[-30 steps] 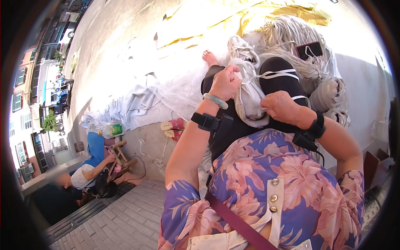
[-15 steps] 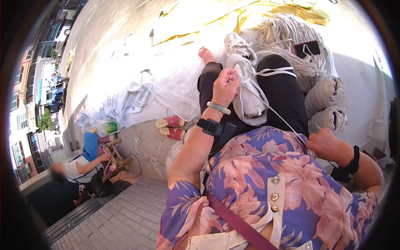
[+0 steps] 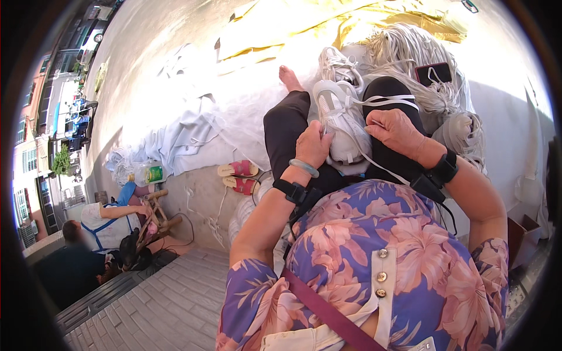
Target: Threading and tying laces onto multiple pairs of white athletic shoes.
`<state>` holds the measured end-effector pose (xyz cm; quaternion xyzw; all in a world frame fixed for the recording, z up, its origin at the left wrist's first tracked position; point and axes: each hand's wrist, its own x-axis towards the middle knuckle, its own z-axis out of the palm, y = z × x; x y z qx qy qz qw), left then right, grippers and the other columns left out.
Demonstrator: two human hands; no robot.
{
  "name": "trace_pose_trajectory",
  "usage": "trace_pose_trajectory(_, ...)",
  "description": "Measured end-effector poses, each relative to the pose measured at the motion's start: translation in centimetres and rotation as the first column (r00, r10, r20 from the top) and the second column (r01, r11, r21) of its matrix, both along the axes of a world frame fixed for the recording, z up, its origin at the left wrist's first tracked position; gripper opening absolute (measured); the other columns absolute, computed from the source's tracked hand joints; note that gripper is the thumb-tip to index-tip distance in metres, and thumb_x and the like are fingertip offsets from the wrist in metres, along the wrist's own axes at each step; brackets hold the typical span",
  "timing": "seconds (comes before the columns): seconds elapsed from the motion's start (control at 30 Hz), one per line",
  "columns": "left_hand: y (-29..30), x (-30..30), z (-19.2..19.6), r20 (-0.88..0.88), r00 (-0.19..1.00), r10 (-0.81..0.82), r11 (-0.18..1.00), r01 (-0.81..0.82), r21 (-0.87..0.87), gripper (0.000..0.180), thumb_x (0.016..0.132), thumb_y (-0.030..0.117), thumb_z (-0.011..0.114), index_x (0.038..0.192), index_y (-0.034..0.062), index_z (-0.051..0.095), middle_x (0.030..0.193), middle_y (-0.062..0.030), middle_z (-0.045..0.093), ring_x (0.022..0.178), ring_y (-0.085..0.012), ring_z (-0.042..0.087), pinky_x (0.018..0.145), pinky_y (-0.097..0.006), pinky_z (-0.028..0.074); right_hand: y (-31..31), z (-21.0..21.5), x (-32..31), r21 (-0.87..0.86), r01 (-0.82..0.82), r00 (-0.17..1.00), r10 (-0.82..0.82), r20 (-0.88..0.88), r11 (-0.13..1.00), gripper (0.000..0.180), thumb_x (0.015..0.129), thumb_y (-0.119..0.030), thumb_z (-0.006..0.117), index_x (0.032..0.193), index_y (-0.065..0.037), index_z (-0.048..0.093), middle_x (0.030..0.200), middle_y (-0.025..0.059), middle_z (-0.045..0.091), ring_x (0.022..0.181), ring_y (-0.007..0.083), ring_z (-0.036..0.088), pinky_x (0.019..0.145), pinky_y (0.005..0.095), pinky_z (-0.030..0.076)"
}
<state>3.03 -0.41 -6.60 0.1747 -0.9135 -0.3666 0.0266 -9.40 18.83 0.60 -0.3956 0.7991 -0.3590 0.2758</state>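
A white lace-up sneaker [image 3: 345, 126] rests between my thighs, its toe away from me. At its left edge my left hand [image 3: 313, 145] is closed, fingertips pressed against the upper. My right hand [image 3: 398, 136] is closed in a pinch just right of the sneaker, above my right thigh. A thin, small tip shows at its fingers; I cannot tell what it is. One white shoelace [image 3: 383, 169] runs slack from the sneaker past my right wrist. Another loop of white lace [image 3: 392, 100] lies across my right knee. Beyond the toe sits a second white sneaker [image 3: 339, 65].
A heap of white laces [image 3: 410, 52] lies beyond my right knee with a dark phone [image 3: 433, 73] on it. Bundled laces [image 3: 462, 137] stand on the right. Pink sandals [image 3: 239, 169] and white cloth [image 3: 181, 140] are left. Another person [image 3: 111, 222] sits far left by a wooden chair [image 3: 155, 216].
My right hand has moved from the far lower right up beside the sneaker, and the taut lace has gone slack. My left hand has slid slightly down the sneaker's left edge, toward me.
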Motion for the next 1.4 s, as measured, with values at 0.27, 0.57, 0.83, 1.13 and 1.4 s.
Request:
trace_pose_trajectory(0.27, -1.2, 0.4, 1.7, 0.065, 0.998, -0.009, 0.996, 0.003, 0.090, 0.026, 0.072, 0.023, 0.065, 0.078, 0.0031, 0.049, 0.065, -0.0142, 0.056, 0.062, -0.0313, 0.058, 0.058, -0.038, 0.044, -4.8, -4.1, 0.1, -0.008, -0.041, 0.987, 0.039, -0.153, 0.999, 0.048, 0.068, -0.024, 0.066, 0.110, -0.007, 0.047, 0.072, 0.0117, 0.056, 0.071, 0.0310, 0.058, 0.063, 0.0402, 0.044)
trace_pose_trajectory(0.57, 1.4, -4.3, 2.7, -0.065, 0.956, 0.288, 0.956, -0.290, -0.035, 0.058, 0.062, 0.029, 0.070, 0.109, 0.0042, 0.045, 0.108, -0.0151, 0.048, 0.100, -0.0341, 0.047, 0.083, -0.045, 0.036, -3.7, -6.6, -1.2, 0.091, -0.007, 0.997, 0.000, 0.078, 0.996, 0.062, 0.061, -0.008, 0.071, 0.118, -0.005, 0.045, 0.068, 0.0004, 0.042, 0.062, 0.0131, 0.042, 0.059, 0.0263, 0.038)
trace_pose_trajectory(0.83, -0.1, -4.9, 2.6, 0.248, 0.964, 0.100, 0.991, -0.119, 0.062, 0.114, 0.049, 0.037, 0.079, 0.133, -0.0040, 0.015, 0.123, -0.0217, 0.040, 0.110, -0.0340, 0.044, 0.087, -0.044, 0.033, -3.6, -6.9, -2.3, 0.140, -0.062, 0.992, 0.075, -0.096, 0.988, 0.065, 0.062, -0.006, 0.064, 0.123, -0.001, 0.042, 0.066, 0.0071, 0.048, 0.062, 0.0188, 0.049, 0.061, 0.0306, 0.041)
trace_pose_trajectory(1.13, 2.8, -7.9, -1.9, 0.244, 0.952, 0.186, 0.981, -0.168, -0.095, 0.117, 0.049, 0.029, 0.078, 0.135, -0.0064, 0.006, 0.117, -0.0237, 0.044, 0.108, -0.0338, 0.049, 0.083, -0.043, 0.037, -4.5, -7.9, -0.3, 0.412, 0.089, 0.664, 0.254, -0.704, 0.907, 0.042, 0.079, -0.022, 0.054, 0.111, 0.004, 0.043, 0.082, 0.0207, 0.059, 0.071, 0.0367, 0.058, 0.059, 0.0442, 0.046)
trace_pose_trajectory(1.4, 3.3, -7.3, 0.0, 0.236, 0.952, 0.193, 0.981, -0.190, -0.035, 0.108, 0.054, 0.028, 0.075, 0.135, -0.0049, 0.011, 0.120, -0.0256, 0.044, 0.105, -0.0330, 0.050, 0.080, -0.042, 0.036, -3.4, -9.3, -1.6, 0.422, 0.054, 0.693, 0.270, -0.668, 0.905, 0.028, 0.082, -0.023, 0.052, 0.094, 0.001, 0.045, 0.076, 0.0213, 0.059, 0.068, 0.0376, 0.059, 0.056, 0.0463, 0.046)
